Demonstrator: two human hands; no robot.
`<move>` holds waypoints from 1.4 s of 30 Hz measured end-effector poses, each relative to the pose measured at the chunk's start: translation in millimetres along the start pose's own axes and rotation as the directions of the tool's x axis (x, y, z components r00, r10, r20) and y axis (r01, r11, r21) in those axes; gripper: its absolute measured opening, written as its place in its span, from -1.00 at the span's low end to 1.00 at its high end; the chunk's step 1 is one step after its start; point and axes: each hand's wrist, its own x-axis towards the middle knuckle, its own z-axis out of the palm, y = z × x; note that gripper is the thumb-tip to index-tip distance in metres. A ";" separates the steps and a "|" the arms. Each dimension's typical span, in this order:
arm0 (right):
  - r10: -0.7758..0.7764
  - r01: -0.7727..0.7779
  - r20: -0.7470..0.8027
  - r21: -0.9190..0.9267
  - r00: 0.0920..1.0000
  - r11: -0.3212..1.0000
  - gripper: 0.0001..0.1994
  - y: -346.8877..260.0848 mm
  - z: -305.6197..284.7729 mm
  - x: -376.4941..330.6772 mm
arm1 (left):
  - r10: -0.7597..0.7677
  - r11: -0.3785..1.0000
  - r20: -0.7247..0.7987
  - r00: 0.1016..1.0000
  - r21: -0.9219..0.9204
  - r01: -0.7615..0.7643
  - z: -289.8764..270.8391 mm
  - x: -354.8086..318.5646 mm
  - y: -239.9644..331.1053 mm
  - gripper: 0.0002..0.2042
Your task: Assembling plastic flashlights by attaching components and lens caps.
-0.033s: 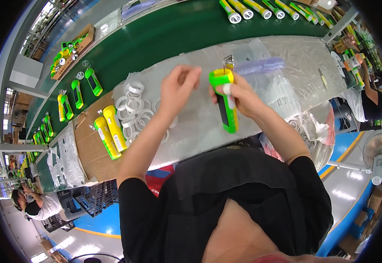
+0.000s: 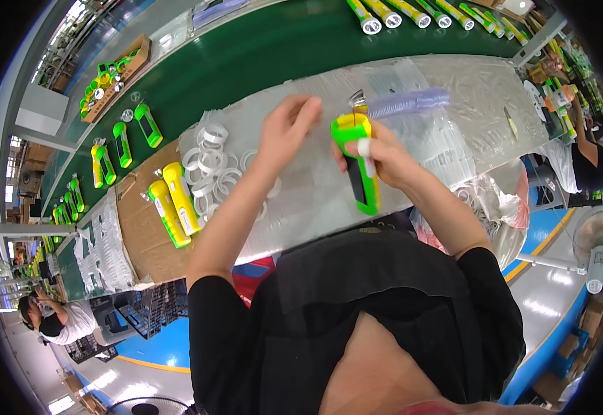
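A green-and-yellow flashlight body [image 2: 366, 194] is held above the worktable [image 2: 301, 221], tilted slightly, its open head end pointing away from the person. The right hand [image 2: 388, 156] is wrapped firmly around its upper part. A silvery lamp piece [image 2: 358, 99] sits just beyond the open head. To the body's left, apart from it, the left hand [image 2: 290, 126] hovers with fingers loosely curled; whether they pinch anything small cannot be told. Further left lie loose white rings [image 2: 227, 181], then two flashlights [image 2: 177, 202]. The step in hand looks like fitting the head; the next move probably calls for a steady right grip while the left fingers reach the opening.
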 end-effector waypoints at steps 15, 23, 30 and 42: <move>0.074 -0.077 0.148 0.021 0.986 0.997 -0.54 4.5 25.3 -42.1 | 0.487 0.874 0.071 0.871 -0.045 -0.485 28.6 -51.5 29.0 -0.72; -0.049 0.064 -0.087 0.169 0.995 0.984 -0.55 18.0 20.8 -35.4 | 0.673 0.610 0.244 0.698 0.351 -0.711 43.1 -48.9 15.9 -0.65; -0.133 0.178 -0.286 0.137 0.949 0.974 -0.61 9.3 -15.2 -44.8 | 0.402 0.701 0.042 0.915 0.628 -0.337 45.8 23.1 -43.5 -0.42; -0.126 0.165 -0.299 0.108 0.946 0.980 -0.57 6.0 -21.2 -51.0 | 0.335 0.745 0.147 0.931 0.564 -0.357 35.2 29.1 -51.2 -0.48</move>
